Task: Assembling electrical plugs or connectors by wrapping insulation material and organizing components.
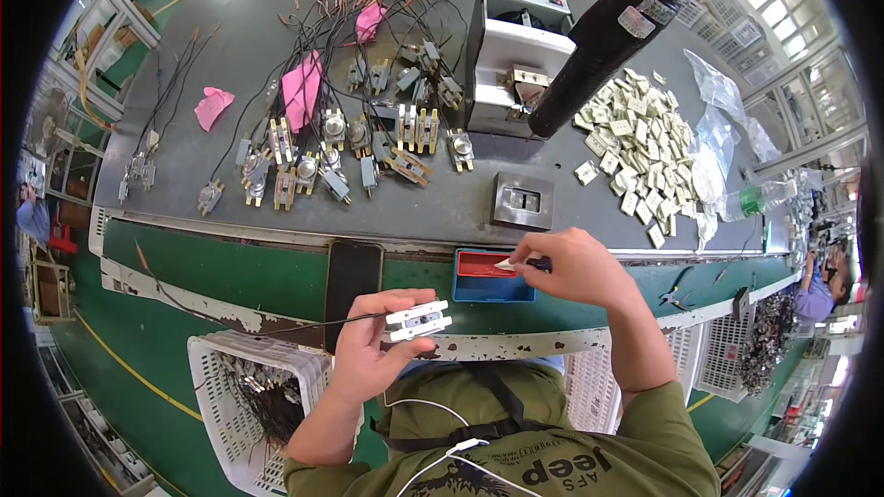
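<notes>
My left hand (368, 350) grips a small white-framed electrical part (420, 320) between thumb and fingers. A black wire (308, 324) runs leftward from it. My right hand (582, 267) reaches over a small tray with a blue rim (493, 291) and a red compartment (479, 260). Its fingers pinch a small tool with a dark handle (541, 264) and a pale tip; its exact kind is unclear. The tip is over the red compartment; whether it touches anything inside is hidden. Just beyond that hand sits a steel fixture block (523, 212) with a slot.
A black electric screwdriver (603, 51) hangs before a boxy machine (516, 46). Cream-coloured blocks (640, 143) are heaped at right; wired assemblies (331, 152) spread at left. A dark phone-like slab (354, 290), pliers (677, 294) and a white basket (216, 405) lie nearby.
</notes>
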`<state>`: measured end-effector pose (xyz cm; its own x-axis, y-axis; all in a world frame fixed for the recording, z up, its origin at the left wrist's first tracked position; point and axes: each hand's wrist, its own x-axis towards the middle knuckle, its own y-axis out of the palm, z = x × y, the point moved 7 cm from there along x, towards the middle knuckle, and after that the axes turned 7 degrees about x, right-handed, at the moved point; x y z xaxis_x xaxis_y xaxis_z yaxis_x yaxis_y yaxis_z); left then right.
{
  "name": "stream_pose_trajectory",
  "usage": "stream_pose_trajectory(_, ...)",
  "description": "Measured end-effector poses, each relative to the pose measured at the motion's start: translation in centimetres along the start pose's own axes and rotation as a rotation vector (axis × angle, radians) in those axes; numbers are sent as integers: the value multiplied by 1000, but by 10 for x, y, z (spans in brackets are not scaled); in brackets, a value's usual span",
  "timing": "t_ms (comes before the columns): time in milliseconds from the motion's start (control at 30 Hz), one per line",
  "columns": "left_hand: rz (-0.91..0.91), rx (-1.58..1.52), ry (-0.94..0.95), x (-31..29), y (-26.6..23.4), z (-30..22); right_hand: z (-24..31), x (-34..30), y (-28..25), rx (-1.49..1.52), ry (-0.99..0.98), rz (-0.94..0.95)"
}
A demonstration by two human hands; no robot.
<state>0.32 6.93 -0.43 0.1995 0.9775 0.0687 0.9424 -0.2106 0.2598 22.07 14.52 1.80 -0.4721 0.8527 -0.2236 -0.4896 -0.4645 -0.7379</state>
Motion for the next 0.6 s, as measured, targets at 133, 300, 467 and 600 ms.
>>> stream_pose_trajectory(133,51,97,29,9,9,-1,6,-16,-16,495,-48,-129)
stream_pose_trajectory(300,94,137,59,18,22,-2,38,-30,-15,696,-223,-87)
stream_pose_trajectory(467,98,114,66,17,29,-6,43,-30,-2,661,-267,-107)
stream_pose_trajectory(600,136,92,63,14,31,-6,42,-33,2,718,-205,-68)
